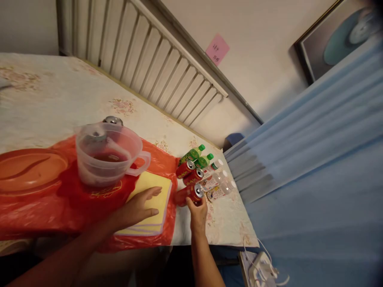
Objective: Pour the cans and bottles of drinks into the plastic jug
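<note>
My left hand (138,208) lies flat with fingers stretched on a yellow pad (155,187), which rests on a red plastic bag (36,211). My right hand (196,211) grips the nearest red can (191,193), which lies on its side on the bed. Two more red cans (189,172) lie just beyond it. Beside them lie two green bottles (196,156) and several small clear bottles (220,184). A clear plastic jug (104,156) with reddish liquid stands on the bag above my left hand.
An orange-red tray (28,170) sits at the left on the bag. Another can (113,120) stands behind the jug. The floral bedspread (60,103) reaches a slatted headboard (155,59). A blue curtain (314,159) hangs right; a white power strip (261,271) lies below.
</note>
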{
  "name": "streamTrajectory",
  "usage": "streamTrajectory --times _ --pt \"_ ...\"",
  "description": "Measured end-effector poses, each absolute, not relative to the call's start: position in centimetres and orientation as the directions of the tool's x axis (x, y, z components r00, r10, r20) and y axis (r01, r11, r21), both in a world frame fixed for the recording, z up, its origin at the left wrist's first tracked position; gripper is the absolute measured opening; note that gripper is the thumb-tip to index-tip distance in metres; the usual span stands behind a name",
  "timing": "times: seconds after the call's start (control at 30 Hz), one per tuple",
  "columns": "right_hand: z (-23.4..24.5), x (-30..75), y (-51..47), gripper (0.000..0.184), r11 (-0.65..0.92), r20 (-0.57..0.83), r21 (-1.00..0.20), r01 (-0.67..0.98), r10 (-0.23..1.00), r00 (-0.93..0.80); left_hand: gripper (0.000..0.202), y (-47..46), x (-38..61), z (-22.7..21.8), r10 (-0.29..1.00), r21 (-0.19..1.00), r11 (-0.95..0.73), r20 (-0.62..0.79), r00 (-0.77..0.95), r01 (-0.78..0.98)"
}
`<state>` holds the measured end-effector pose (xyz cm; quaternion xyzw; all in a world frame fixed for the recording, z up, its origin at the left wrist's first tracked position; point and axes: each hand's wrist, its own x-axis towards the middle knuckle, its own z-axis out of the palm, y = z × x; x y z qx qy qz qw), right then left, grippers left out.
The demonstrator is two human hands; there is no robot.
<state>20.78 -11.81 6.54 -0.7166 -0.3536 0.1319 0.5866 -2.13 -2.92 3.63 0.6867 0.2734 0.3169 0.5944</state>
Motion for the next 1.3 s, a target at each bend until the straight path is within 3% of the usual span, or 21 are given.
streamTrajectory --times 0.13,0.23,0.57,0.8,1.3 --pt "5.3 25.6 -11.2 0.058 -0.133 0.276 -0.913 0.386 0.496 0.823 0.059 -2.9 -2.0 3.6 0.74 0.991 -0.136 0.091 0.667 0.016" --pt "4.9 27.8 -10.3 0.055 -0.166 0.304 -0.896 0.411 0.444 0.843 0.056 -2.8 -1.8 3.6 0.737 0.992 -0.122 0.067 0.673 0.034" --pt "1.9 30.3 -7.8 0.06 -0.196 0.352 -0.865 0.461 0.418 0.838 0.058 -2.5 -1.4 3.0 0.72 0.984 -0.154 0.053 0.692 0.085" --pt "-1.0 29.8 -8.3 0.051 -0.198 0.38 -0.841 0.503 0.446 0.81 0.06 -2.5 -1.4 2.8 0.712 0.983 -0.157 0.044 0.701 0.098" --pt "-2.0 31.0 -7.1 0.042 -0.222 0.466 -0.784 0.579 0.405 0.786 0.059 -2.6 -2.0 2.3 0.726 0.982 -0.158 0.046 0.686 0.102"
